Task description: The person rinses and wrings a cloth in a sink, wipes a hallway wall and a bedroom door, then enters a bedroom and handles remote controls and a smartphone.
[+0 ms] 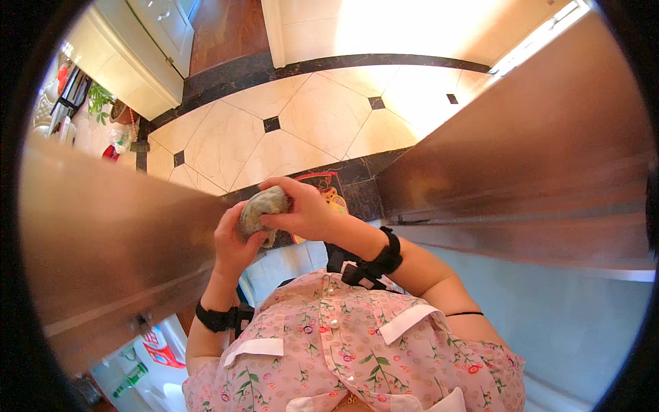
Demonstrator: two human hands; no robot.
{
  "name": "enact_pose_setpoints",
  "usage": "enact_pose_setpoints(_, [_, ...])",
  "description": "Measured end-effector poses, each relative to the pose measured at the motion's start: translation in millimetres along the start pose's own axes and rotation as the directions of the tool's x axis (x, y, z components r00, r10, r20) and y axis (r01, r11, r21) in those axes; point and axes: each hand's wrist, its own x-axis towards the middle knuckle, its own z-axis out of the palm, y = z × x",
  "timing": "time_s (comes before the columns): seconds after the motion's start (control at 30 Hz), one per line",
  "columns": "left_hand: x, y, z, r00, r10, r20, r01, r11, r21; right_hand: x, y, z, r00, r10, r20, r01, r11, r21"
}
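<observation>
In the middle of the head view, a folded, mottled grey-green cloth is held up in front of my chest. My left hand grips its lower left side, thumb across the near face. My right hand holds its right side, fingers over the top and thumb pressed on the front. Part of the cloth hangs below, between the hands. Both wrists wear black straps. Under the right forearm, a patterned mat with a red edge is partly hidden on the floor.
Brown door-like panels stand close at the left and right. Beyond a dark stone threshold lies a tiled floor. A potted plant stands at upper left; a red-and-white package is at lower left.
</observation>
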Motion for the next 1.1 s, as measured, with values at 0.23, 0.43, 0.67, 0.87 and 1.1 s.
enact_pose_setpoints(0.23, [124.7,-14.9,22.7,0.997,-0.026,-0.067,0.045,0.949,0.311,123.5,-10.4,-96.3,0.976,-0.106,0.189,0.171,0.913,-0.372])
enact_pose_setpoints(0.43, [220.5,-54.4,32.4,0.972,-0.220,-0.080,0.230,0.959,0.167,191.0,-14.5,-156.7,0.950,0.051,0.308,0.092,0.896,-0.435])
enact_pose_setpoints(0.67, [388.1,-94.4,62.9,0.978,-0.127,0.165,0.144,0.985,-0.098,282.6,-22.1,-268.4,0.947,0.285,0.147,-0.102,0.702,-0.704])
enact_pose_setpoints(0.87, [533.0,-77.4,131.4,0.639,-0.109,0.761,0.547,0.761,-0.350,334.0,6.1,-349.8,0.960,-0.200,-0.195,-0.041,0.590,-0.807])
enact_pose_setpoints(1.1, [658.8,-59.9,203.3,0.631,0.094,0.770,0.275,0.901,-0.336,357.1,1.5,-418.7,0.925,0.277,-0.259,-0.366,0.831,-0.419])
